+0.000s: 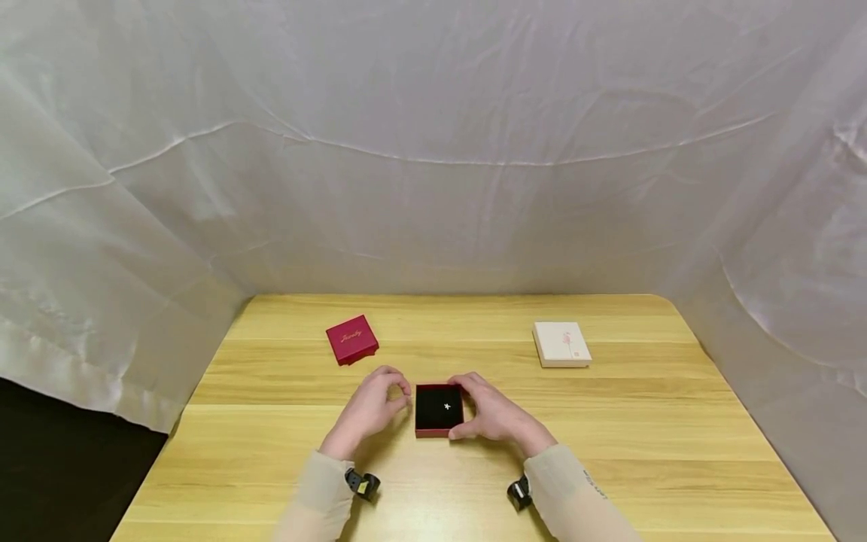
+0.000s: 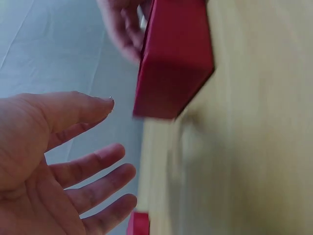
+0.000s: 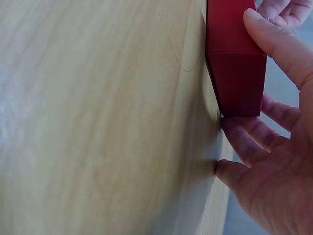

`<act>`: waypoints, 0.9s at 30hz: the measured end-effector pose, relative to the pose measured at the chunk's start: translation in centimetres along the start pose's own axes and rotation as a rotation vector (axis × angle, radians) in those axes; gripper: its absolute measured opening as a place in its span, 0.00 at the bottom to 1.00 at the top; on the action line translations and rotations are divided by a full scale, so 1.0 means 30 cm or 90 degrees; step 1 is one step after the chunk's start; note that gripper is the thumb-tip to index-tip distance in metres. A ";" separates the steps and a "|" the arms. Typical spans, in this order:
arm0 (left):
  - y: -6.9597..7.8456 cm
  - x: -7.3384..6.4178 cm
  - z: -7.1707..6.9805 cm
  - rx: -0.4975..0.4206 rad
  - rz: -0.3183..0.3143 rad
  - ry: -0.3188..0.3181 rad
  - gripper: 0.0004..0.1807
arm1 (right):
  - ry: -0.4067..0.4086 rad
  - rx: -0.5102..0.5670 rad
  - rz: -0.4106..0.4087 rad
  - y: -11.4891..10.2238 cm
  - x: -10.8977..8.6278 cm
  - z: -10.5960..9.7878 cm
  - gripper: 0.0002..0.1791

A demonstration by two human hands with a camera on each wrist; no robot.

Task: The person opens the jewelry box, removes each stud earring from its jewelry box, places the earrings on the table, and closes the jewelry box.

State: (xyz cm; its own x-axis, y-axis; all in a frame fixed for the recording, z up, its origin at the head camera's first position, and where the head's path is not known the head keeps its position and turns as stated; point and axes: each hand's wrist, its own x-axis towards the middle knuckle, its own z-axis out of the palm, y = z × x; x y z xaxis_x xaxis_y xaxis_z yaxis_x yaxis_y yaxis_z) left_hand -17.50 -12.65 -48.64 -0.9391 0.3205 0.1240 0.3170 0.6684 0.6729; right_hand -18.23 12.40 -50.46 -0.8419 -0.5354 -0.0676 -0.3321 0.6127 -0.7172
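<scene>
A small red jewelry box (image 1: 433,433) sits without its lid on the table, its inside lined in black. On the lining, right of centre, lies a tiny white flower-shaped piece (image 1: 447,406). My right hand (image 1: 491,410) grips the box from the right, thumb (image 3: 274,36) at the front corner and fingers around the far one. Just left of the box is my left hand (image 1: 375,399), thumb and index finger brought together. At their tips a tiny shiny stud (image 2: 111,98) glints, too small to make out well. Its other fingers (image 2: 100,183) are spread loosely.
The red lid (image 1: 352,339) with gold lettering lies at the back left. A white box (image 1: 562,345) with a pink flower print stands at the back right. Pale cloth (image 1: 433,226) hangs behind the wooden table (image 1: 650,436) and along both sides.
</scene>
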 end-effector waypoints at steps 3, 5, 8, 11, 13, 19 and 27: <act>-0.031 -0.006 -0.039 0.010 -0.024 0.014 0.06 | 0.001 0.000 0.004 -0.001 -0.001 0.001 0.47; -0.055 -0.011 -0.062 0.013 -0.040 0.025 0.05 | 0.001 0.002 0.003 0.000 -0.001 0.002 0.47; -0.091 -0.022 -0.096 0.017 -0.059 0.036 0.05 | 0.001 0.002 0.003 0.001 -0.001 0.003 0.47; -0.126 -0.039 -0.129 0.021 -0.075 0.045 0.05 | 0.001 0.000 0.003 0.001 -0.001 0.003 0.47; -0.147 -0.051 -0.151 0.020 -0.088 0.049 0.04 | 0.001 0.000 0.001 0.002 -0.001 0.004 0.47; -0.201 -0.083 -0.214 0.024 -0.117 0.066 0.03 | 0.002 0.002 -0.002 0.004 0.000 0.005 0.47; -0.277 -0.121 -0.263 0.034 -0.152 0.069 0.03 | 0.003 -0.003 0.000 0.004 0.001 0.005 0.47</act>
State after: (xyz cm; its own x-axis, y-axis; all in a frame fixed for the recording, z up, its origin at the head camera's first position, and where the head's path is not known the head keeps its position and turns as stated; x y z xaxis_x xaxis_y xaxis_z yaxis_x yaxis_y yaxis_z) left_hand -17.78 -24.67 -48.93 -0.9960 0.0776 0.0450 0.0881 0.7523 0.6529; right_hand -18.25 12.38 -50.65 -0.8438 -0.5329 -0.0638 -0.3343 0.6148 -0.7144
